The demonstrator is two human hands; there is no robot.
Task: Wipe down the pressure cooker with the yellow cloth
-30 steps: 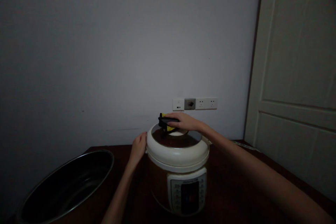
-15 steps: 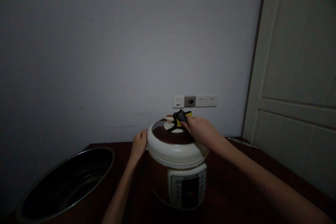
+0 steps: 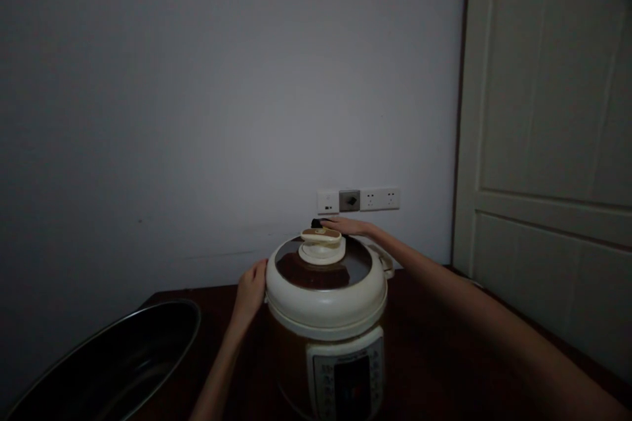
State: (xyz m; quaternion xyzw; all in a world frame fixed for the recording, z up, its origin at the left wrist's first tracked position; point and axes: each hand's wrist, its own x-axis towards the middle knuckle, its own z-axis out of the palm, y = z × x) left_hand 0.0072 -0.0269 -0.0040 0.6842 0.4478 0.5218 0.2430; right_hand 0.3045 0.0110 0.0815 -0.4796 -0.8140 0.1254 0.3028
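A cream and brown electric pressure cooker point(image 3: 326, 316) stands on a dark wooden table point(image 3: 429, 355) in front of me. Its lid carries a cream knob handle point(image 3: 322, 245). My left hand point(image 3: 251, 293) rests against the cooker's left side just under the lid rim, fingers curled on it. My right hand point(image 3: 348, 226) reaches over the far side of the lid, behind the knob, fingers laid flat over a small dark thing point(image 3: 316, 223) of which only the tip shows.
A large dark metal basin point(image 3: 108, 368) sits at the lower left on the table. A strip of wall sockets point(image 3: 358, 200) is on the grey wall behind the cooker. A cream door point(image 3: 548, 145) stands to the right.
My right hand, holding a black and yellow cloth or sponge, swept across the lid top from left to right, then moved behind the knob. The lid knob now shows uncovered. My left hand stayed put.
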